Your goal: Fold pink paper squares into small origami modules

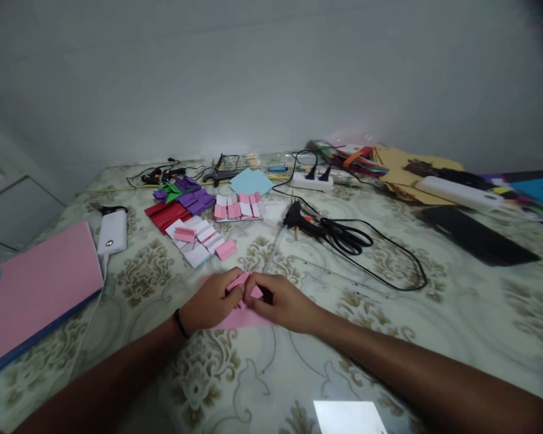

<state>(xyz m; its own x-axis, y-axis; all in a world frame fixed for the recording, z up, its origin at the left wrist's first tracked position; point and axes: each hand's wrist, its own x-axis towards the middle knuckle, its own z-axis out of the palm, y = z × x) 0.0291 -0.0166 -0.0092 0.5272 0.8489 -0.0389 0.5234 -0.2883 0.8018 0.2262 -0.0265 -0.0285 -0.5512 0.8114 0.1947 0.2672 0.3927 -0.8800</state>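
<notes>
My left hand (213, 301) and my right hand (278, 301) meet near the middle of the table, each pinching a small folded piece of pink paper (241, 282). Beneath them a flat pink sheet (242, 319) lies on the patterned cloth. Just beyond my hands are folded pink and white paper pieces (199, 238), with a small pink folded piece (226, 249) at their right edge. The fingertips overlap the paper and hide part of it.
A black glue gun (303, 222) with a coiled cable lies beyond my right hand. A pink pad (45, 283) and a white power bank (113, 231) are at left. A black flat object (477, 235) lies at right, a white card (349, 417) at the near edge.
</notes>
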